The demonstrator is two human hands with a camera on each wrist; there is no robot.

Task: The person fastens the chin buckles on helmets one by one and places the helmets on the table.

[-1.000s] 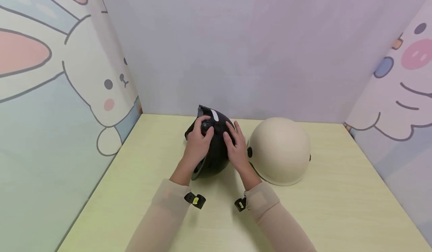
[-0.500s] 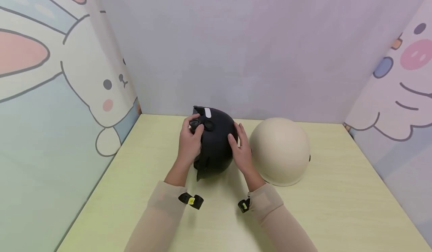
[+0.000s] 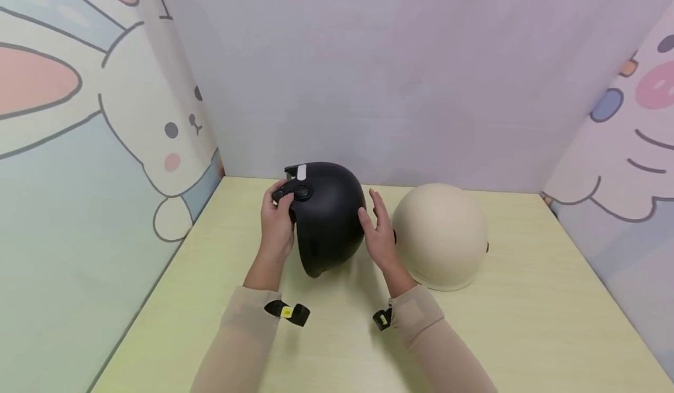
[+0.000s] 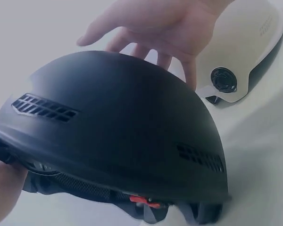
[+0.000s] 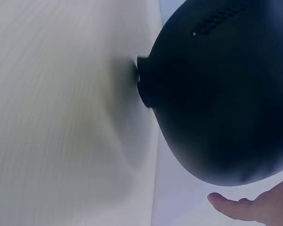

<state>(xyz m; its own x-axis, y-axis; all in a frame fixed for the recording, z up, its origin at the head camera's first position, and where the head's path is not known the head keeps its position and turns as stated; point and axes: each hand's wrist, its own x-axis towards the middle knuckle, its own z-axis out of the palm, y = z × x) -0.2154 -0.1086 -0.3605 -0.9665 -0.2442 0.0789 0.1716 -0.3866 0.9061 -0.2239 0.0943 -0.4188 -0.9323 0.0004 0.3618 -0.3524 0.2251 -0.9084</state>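
A black helmet [image 3: 332, 223] is tipped on its side, its opening facing left and its round side knob [image 3: 302, 192] up. My left hand [image 3: 275, 223] grips its edge beside that knob, fingers curled over the rim. On the other side, my right hand [image 3: 380, 238] has its fingers extended along the crown, thumb close to the shell. The left wrist view shows vent slots on the black helmet [image 4: 122, 108] and a red piece [image 4: 144, 201] under the rim; the right hand's fingers [image 4: 137, 51] overlap the shell's far edge.
A cream helmet [image 3: 441, 235] stands dome up on the pale table [image 3: 537, 299], just right of my right hand. A plain wall [image 3: 368, 77] rises behind the table, and panels with cartoon animals [image 3: 131, 118] flank both sides.
The black helmet has turned so more of its smooth shell faces up and its knob sits further left. My left hand moved left with it; my right hand shifted slightly right, its fingers off the upper shell.
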